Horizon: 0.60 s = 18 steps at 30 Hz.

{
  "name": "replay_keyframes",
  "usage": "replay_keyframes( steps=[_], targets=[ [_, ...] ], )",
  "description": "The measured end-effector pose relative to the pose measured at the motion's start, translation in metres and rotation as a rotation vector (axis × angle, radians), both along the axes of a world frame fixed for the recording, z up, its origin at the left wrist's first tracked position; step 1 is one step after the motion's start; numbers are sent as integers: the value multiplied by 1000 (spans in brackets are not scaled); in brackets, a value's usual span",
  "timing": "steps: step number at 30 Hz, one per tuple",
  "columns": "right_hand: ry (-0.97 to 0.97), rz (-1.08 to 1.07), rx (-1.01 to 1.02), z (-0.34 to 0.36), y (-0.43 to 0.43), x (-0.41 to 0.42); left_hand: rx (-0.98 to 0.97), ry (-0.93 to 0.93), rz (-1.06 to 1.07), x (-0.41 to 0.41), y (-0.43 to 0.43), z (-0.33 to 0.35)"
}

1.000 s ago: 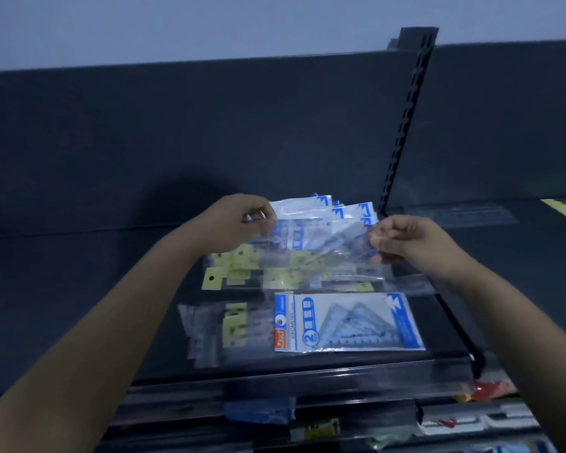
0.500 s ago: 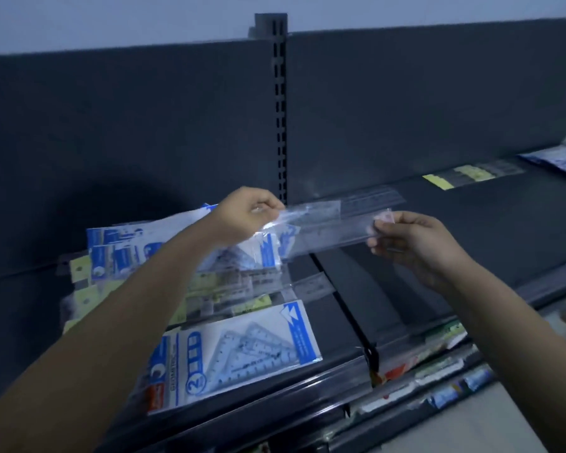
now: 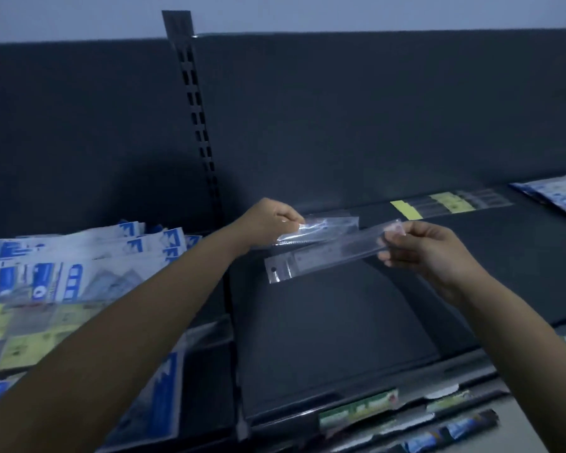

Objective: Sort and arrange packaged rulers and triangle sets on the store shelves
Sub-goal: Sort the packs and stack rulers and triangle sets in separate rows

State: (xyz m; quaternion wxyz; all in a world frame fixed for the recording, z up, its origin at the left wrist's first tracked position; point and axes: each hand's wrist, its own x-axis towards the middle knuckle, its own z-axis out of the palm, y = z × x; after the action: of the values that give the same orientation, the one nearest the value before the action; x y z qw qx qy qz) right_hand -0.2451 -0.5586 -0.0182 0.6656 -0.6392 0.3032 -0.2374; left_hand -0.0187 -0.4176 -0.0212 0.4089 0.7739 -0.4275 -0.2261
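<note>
My right hand (image 3: 419,248) pinches one end of a clear packaged ruler (image 3: 324,256), which hangs slanted over the dark shelf (image 3: 324,338) with its hang-hole end at lower left. My left hand (image 3: 270,223) pinches another clear ruler package (image 3: 321,227) just behind and above it. To the left lies a pile of blue-and-white triangle set packs (image 3: 89,256), with yellow-labelled ruler packs (image 3: 23,335) in front of them.
A slotted upright post (image 3: 196,112) divides the two shelf bays. Yellow-labelled rulers (image 3: 445,204) lie at the back of the right bay, and a blue pack (image 3: 549,191) at the far right. Lower shelves hold more packaged goods (image 3: 360,410).
The view has swung right, from the left bay to the right bay. Both hands carried the clear rulers over, and the single package has separated into two, one in each hand.
</note>
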Motion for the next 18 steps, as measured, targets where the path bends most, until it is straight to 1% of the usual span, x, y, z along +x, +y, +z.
replay_keyframes(
  steps=[4, 8, 11, 14, 16, 18],
  targets=[
    [77, 100, 29, -9, -47, -5, 24, -5, 7, -10, -24, -6],
    [114, 195, 37, -13, -70, 5, 97, -128, 48, -13, -29, -8],
    [122, 258, 13, -16, -72, 19, 119, -186, 68, -14, -25, -11],
    [120, 270, -30, -20, -68, 30, 117, -161, 111, -9, -15, -8],
    [106, 249, -54, -23, -66, 36, 141, -218, 119, -1, -3, -5],
    [107, 238, -99, -26, -64, 40, 230, -287, 72, 5, 8, -3]
  ],
)
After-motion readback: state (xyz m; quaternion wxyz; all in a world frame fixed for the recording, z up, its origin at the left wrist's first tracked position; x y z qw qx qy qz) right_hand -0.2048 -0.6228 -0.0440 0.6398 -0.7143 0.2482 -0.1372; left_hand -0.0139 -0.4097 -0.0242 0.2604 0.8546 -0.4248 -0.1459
